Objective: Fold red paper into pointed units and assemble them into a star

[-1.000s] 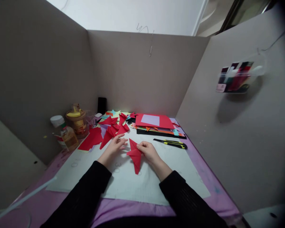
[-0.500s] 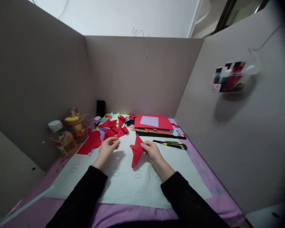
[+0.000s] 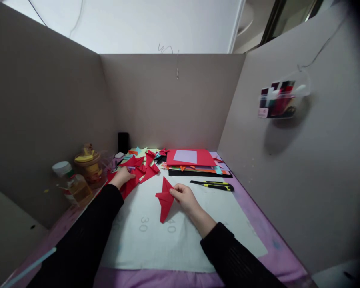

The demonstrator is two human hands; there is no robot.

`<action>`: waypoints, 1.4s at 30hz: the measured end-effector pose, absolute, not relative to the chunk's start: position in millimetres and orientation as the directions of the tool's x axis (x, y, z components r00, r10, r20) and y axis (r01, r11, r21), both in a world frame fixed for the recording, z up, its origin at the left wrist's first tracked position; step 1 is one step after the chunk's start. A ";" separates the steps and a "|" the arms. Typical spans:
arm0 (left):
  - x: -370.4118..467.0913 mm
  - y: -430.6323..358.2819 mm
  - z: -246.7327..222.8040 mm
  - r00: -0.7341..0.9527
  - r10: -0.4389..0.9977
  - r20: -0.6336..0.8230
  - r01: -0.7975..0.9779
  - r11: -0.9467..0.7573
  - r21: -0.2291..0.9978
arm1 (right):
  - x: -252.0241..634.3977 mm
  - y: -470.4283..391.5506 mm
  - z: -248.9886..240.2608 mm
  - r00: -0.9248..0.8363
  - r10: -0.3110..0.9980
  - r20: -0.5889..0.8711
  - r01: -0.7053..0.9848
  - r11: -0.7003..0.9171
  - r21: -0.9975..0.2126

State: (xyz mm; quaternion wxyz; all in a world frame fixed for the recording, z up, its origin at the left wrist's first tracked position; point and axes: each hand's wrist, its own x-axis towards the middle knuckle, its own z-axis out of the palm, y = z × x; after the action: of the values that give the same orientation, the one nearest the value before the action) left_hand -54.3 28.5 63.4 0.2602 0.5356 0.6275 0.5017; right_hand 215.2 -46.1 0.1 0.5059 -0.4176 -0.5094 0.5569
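In my right hand, thumb and fingers pinch the right edge of a red folded paper figure, a pointed star-like shape held up over the white mat. My left hand is over the heap at the left, its fingers closed on a red folded paper piece; part of that piece is hidden by the hand. Around it lie several more red folded pieces, just beyond and to the right of the fingers.
A black and yellow utility knife lies right of centre. Behind it is a stack of coloured paper. At the left stand a bottle with a white cap and a brown jar. Grey panels enclose the table; a clear holder hangs on the right.
My left hand has moved left and away from me, onto the red folded pieces. My right hand still holds the paper figure. The view has shifted slightly.
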 end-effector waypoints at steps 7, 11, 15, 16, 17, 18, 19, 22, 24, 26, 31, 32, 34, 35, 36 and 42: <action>-33.3 -19.5 81.1 -0.162 0.983 0.090 0.110 -0.073 0.991 | 212.5 -52.6 8.8 -0.264 0.964 0.038 -0.241 -0.028 -0.970; 13.1 -39.0 63.6 -0.157 0.982 0.107 -0.074 -0.119 0.990 | 205.2 -60.3 9.5 -0.391 0.910 0.135 -0.341 -0.007 -0.940; 43.8 -44.6 38.4 -0.170 0.982 0.086 -0.201 -0.120 0.972 | 200.2 -61.2 0.6 -0.383 0.918 0.105 -0.229 0.015 -0.973; 46.5 -44.5 33.4 -0.161 0.984 0.082 -0.224 -0.117 0.967 | 200.3 -60.5 -1.1 -0.367 0.925 0.099 -0.200 0.026 -0.979; 47.2 -44.0 29.3 -0.154 0.985 0.079 -0.245 -0.115 0.963 | 201.1 -59.5 -2.1 -0.355 0.930 0.096 -0.191 0.028 -0.981; 46.2 -43.1 25.9 -0.153 0.985 0.076 -0.262 -0.115 0.958 | 202.8 -58.2 -2.1 -0.344 0.935 0.093 -0.202 0.023 -0.979; 43.9 -41.7 23.3 -0.158 0.985 0.074 -0.277 -0.117 0.954 | 205.3 -56.5 -1.3 -0.331 0.939 0.088 -0.225 0.012 -0.974; 33.8 -36.4 18.4 -0.180 0.982 0.062 -0.313 -0.117 0.943 | 217.4 -49.0 3.9 -0.231 0.970 0.080 -0.323 0.001 -0.947; 28.6 -33.8 16.1 -0.166 0.985 0.046 -0.332 -0.100 0.938 | 227.3 -42.4 6.6 -0.123 0.990 0.070 -0.376 0.019 -0.927; 27.1 -33.4 13.6 -0.131 0.991 0.029 -0.343 -0.073 0.936 | 235.5 -36.1 6.7 -0.029 0.998 0.053 -0.412 0.037 -0.911; 37.0 -41.5 6.5 0.047 0.999 -0.022 -0.316 0.036 0.948 | 239.9 -29.8 0.2 0.042 0.999 0.000 -0.428 0.018 -0.904; 39.7 -43.4 5.0 0.088 0.996 -0.033 -0.305 0.059 0.951 | 238.6 -30.3 -0.7 0.036 0.999 -0.006 -0.425 0.010 -0.905; 43.9 -46.2 2.0 0.142 0.989 -0.048 -0.284 0.087 0.955 | 235.8 -32.0 -1.5 0.023 1.000 -0.013 -0.416 -0.002 -0.909; 45.2 -47.0 0.7 0.151 0.987 -0.052 -0.276 0.093 0.957 | 234.6 -32.9 -1.5 0.018 1.000 -0.014 -0.412 -0.006 -0.911; 45.7 -47.4 -0.5 0.152 0.987 -0.055 -0.270 0.095 0.958 | 233.6 -33.7 -1.3 0.012 1.000 -0.014 -0.408 -0.008 -0.913; 42.7 -46.2 -2.0 0.127 0.990 -0.065 -0.256 0.096 0.962 | 232.7 -35.3 0.3 0.000 1.000 -0.019 -0.389 -0.017 -0.921</action>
State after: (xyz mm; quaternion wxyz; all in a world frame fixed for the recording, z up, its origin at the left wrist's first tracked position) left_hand 42.7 -46.2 -2.0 0.6099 0.4374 0.4197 0.5104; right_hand 232.7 -35.3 0.3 0.5856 -0.3966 -0.3852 0.5928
